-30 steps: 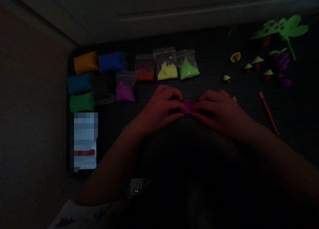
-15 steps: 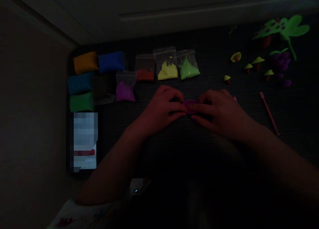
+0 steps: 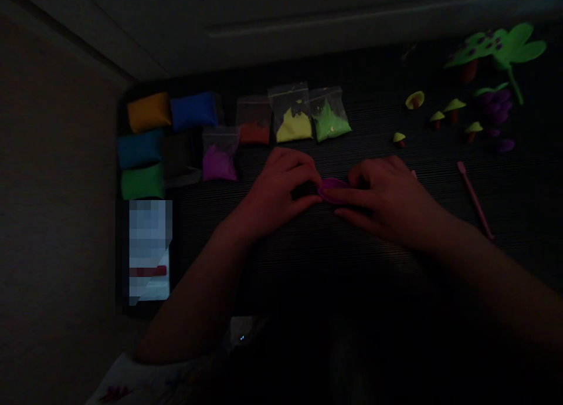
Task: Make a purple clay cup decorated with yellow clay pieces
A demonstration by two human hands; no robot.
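Note:
The scene is very dark. A small flattened piece of purple clay (image 3: 333,188) lies between my two hands over the dark table (image 3: 308,258). My left hand (image 3: 281,188) pinches its left end with curled fingers. My right hand (image 3: 387,196) pinches its right end, thumb and fingers closed on it. A bag of purple clay (image 3: 219,158) lies just left of my left hand.
Bags of orange (image 3: 148,111), blue (image 3: 193,110), teal (image 3: 139,148), green (image 3: 143,182), red (image 3: 254,126), yellow (image 3: 292,122) and light green clay (image 3: 331,120) line the back left. Small clay mushrooms (image 3: 453,108), a green clay tree (image 3: 492,47), purple clay grapes (image 3: 495,108) and a pink tool (image 3: 474,198) lie at the right. A blurred card (image 3: 149,249) sits at the left.
Both hands have shifted slightly while still pinching the purple clay; the left hand's fingers have moved a little up and left. The clay looks flatter and thinner.

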